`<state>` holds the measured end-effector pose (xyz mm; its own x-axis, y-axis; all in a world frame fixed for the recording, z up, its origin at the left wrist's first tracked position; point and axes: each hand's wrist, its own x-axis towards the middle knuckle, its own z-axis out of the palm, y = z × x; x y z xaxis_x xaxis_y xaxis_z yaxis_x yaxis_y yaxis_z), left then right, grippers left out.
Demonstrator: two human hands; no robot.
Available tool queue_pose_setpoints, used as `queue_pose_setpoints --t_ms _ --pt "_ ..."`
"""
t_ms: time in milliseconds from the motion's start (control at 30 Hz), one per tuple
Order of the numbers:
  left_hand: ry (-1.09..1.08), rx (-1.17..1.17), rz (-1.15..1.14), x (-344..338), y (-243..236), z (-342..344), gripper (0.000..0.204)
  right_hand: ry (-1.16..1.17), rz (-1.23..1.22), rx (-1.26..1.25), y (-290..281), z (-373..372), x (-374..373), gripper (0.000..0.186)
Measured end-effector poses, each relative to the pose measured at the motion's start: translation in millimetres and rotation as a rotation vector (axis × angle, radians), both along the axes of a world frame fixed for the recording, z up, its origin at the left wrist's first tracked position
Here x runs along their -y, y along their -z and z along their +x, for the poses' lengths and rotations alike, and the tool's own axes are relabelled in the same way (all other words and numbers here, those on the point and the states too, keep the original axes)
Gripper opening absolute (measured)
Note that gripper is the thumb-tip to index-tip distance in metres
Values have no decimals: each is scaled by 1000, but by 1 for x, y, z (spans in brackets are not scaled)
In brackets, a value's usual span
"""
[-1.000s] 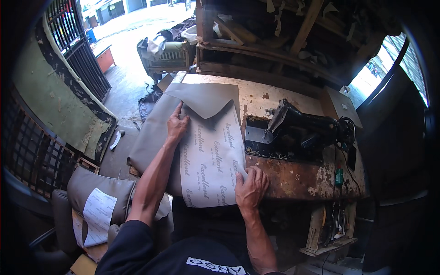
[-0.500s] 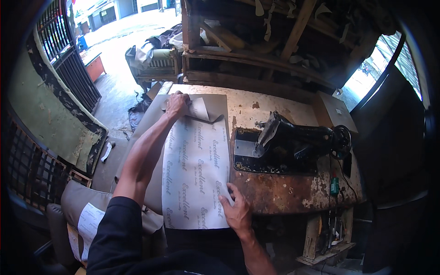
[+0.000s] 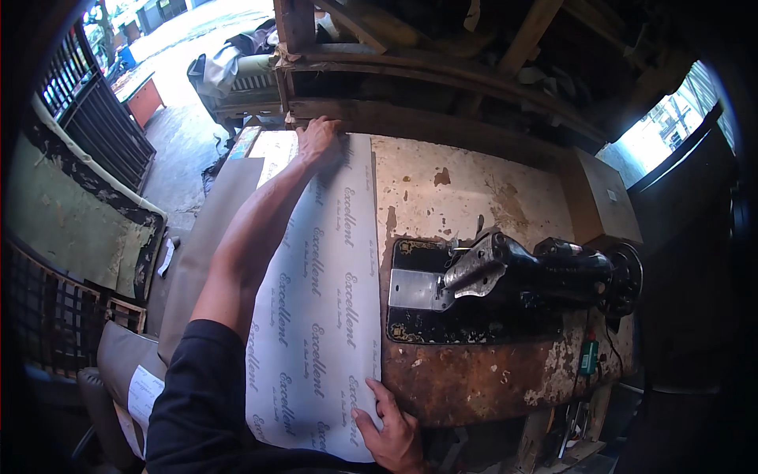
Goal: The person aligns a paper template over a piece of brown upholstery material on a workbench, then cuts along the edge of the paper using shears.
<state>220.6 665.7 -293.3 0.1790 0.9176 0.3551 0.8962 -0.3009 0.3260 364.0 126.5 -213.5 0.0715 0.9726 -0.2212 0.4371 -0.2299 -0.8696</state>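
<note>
Sheet (image 3: 328,304) unfolded: left hand (image 3: 320,141) curled at far end, grip unclear; right hand (image 3: 392,434) half-spread, touching right edge.

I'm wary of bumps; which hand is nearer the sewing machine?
Right. The right hand is off the near-left corner of the sewing machine; the left hand is farther, beyond and left.

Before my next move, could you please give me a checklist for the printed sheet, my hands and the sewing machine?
Printed sheet unfolded along its visible middle: ok.
Left hand at the sheet's far end: ok.
Right hand at its right edge, near end: ok.
Sheet flat under the left hand: cannot tell; hidden.
Sewing machine off the sheet: ok; it stands to the right.
Near end supported by the table: cannot tell.
</note>
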Motion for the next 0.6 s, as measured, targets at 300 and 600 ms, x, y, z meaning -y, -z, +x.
queue_pose_setpoints --t_ms 300,600 --pt "48 -73 -70 35 -20 8 20 63 -117 -68 3 1 26 60" --pt "67 -87 -21 44 -20 8 18 114 -17 -153 16 -8 41 61"
